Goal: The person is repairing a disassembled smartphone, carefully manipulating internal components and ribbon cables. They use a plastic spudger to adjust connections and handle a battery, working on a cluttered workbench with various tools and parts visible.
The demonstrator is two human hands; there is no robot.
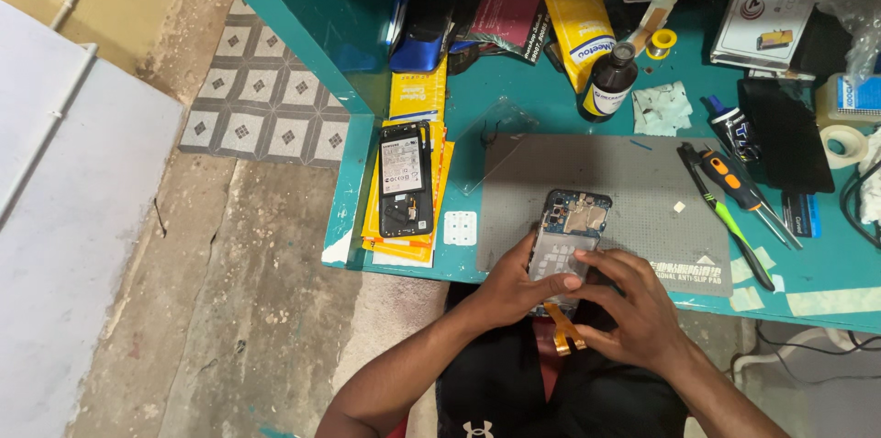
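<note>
At the near edge of the grey mat [642, 209], an opened phone [571, 234] with its back cover off and board exposed is gripped by the left hand [516, 287] and the right hand [633, 310], fingers closed on its lower half. An orange flex strip [562, 328] hangs loose below it. Reassembly is judged unfinished. A second opened phone [405, 179] lies to the left; screwdrivers [734, 190] are laid at the right.

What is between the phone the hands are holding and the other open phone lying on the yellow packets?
In the head view, a small white square card lies on the teal table between the held phone and the other open phone.
</note>
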